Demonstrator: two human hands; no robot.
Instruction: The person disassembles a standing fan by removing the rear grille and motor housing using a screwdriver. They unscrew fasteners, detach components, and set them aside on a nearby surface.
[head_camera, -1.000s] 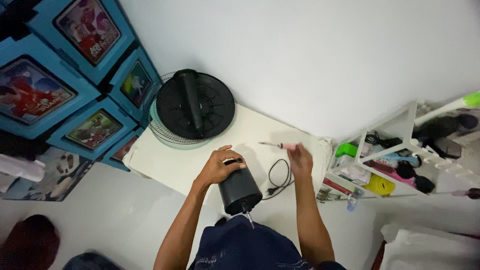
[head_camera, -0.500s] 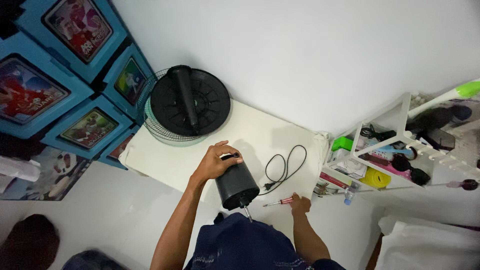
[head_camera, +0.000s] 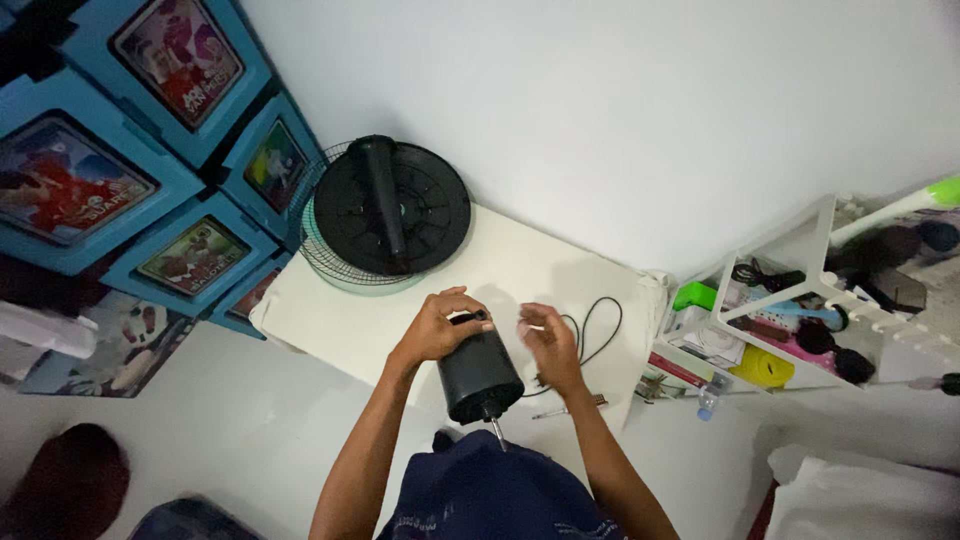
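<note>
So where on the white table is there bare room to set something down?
The table is bare along its far edge, between the black fan base and the cable, and at the near left corner beside the left hand. Crowded: the middle, around the black motor housing, right hand and screwdriver.

Your two arms are bare from the elbow down to the wrist, with no sleeves on them. Your left hand (head_camera: 432, 325) and right hand (head_camera: 550, 345) have no gloves, rings or watch. At the bottom you wear a dark blue garment (head_camera: 490, 495) with small pale print.
</note>
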